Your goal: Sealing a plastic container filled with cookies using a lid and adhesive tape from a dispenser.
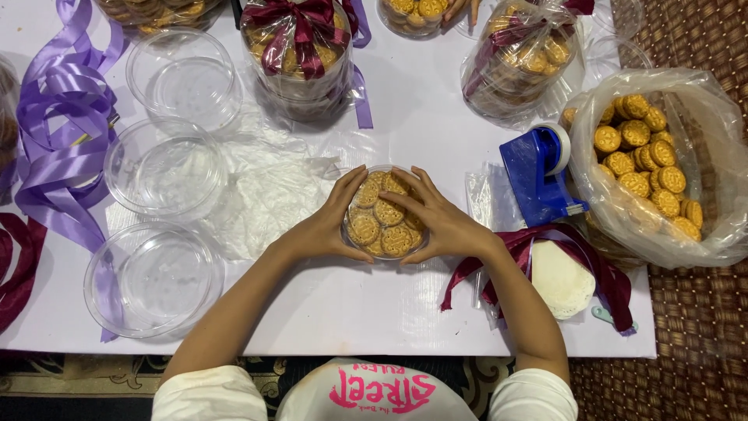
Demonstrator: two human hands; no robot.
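Note:
A round clear plastic container (384, 214) full of golden round cookies sits on the white table (351, 304) in front of me. My left hand (327, 222) cups its left side, fingers curled over the rim. My right hand (440, 218) grips its right side, fingers lying across the top of the cookies. Both hands touch the container.
Three empty clear containers (164, 168) stand at the left beside purple ribbon (58, 117). Wrapped cookie tubs with maroon bows (300, 54) stand at the back. A blue tape dispenser (541, 175), a bag of cookies (650, 168) and maroon ribbon (538, 249) lie on the right.

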